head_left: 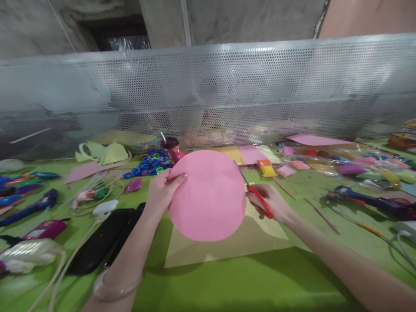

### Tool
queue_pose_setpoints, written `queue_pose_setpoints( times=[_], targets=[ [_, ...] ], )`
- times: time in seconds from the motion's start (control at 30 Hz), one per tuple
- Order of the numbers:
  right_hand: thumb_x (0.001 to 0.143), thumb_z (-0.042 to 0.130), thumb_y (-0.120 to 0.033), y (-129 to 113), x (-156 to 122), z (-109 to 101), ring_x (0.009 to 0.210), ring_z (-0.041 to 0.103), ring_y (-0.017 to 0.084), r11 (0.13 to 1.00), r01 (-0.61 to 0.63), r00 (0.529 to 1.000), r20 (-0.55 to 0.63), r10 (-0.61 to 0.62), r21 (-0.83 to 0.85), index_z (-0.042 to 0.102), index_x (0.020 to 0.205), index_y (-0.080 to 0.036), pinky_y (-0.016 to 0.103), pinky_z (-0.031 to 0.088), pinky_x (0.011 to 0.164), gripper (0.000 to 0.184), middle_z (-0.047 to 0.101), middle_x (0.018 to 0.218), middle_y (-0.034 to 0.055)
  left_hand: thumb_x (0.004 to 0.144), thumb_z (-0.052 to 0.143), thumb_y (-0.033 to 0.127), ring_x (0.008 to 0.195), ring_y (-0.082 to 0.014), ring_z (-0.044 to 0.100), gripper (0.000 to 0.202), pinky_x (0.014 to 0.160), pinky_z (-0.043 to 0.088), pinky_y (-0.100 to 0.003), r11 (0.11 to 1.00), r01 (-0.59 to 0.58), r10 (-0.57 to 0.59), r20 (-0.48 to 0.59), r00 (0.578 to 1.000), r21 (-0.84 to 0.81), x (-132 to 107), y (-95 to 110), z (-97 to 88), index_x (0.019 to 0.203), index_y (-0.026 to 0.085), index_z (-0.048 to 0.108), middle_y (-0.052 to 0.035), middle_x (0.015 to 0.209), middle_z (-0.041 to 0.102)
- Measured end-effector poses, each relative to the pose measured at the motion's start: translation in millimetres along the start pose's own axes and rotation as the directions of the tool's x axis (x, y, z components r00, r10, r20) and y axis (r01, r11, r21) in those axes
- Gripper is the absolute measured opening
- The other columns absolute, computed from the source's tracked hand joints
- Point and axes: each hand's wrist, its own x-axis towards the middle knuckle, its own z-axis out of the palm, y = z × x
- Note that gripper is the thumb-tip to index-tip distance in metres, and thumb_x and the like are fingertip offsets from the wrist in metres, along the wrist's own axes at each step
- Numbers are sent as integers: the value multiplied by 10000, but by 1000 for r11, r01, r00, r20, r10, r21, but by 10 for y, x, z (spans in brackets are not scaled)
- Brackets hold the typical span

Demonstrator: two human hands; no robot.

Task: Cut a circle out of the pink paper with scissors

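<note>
A round pink paper disc (208,199) is raised in front of me. My left hand (165,186) pinches its left edge, thumb on the near face. In my right hand (269,203) are red-handled scissors (261,200), fingers wrapped round the handles. The blades point up and to the left, close beside the disc's right edge; whether they touch it I cannot tell. Below the disc a pale yellow paper sheet (227,251) lies on the green table (240,281), partly hidden by the disc.
On the left are a black phone (97,242), cables, a glue gun (32,208) and blue bottle caps (146,164) near a dark cup (171,149). Clay packets (351,168) and another glue gun (373,201) lie right. A perforated metal panel (208,95) stands behind.
</note>
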Motion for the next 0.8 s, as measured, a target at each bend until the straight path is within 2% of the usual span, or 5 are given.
queue_pose_setpoints(
  times=[0.37,0.57,0.8],
  targets=[
    [745,469,-404,25,9,17,322,399,66,998,-1,999,-39,-2,-62,382,522,-183,189,354,332,325,374,379,-63,625,650,432,749,-220,612,386,655,462,-313,1000,11,-11,-7,1000,8,12,-14,-12,906,168,634,-59,861,676],
    [733,476,-407,50,10,20,320,402,66,999,5,1000,-20,-4,46,377,536,-187,192,370,336,311,376,395,-70,616,649,442,768,-230,614,403,662,467,-321,1000,10,-11,-26,1000,-7,7,-3,-1,905,162,632,-71,882,675],
    [716,487,-368,-6,0,20,317,395,72,998,-1,1000,4,0,59,365,536,-195,210,401,343,277,379,369,-78,616,658,421,752,-219,616,371,662,465,-318,999,17,-18,-23,1000,-46,8,-19,6,888,170,633,-62,872,677]
  ],
)
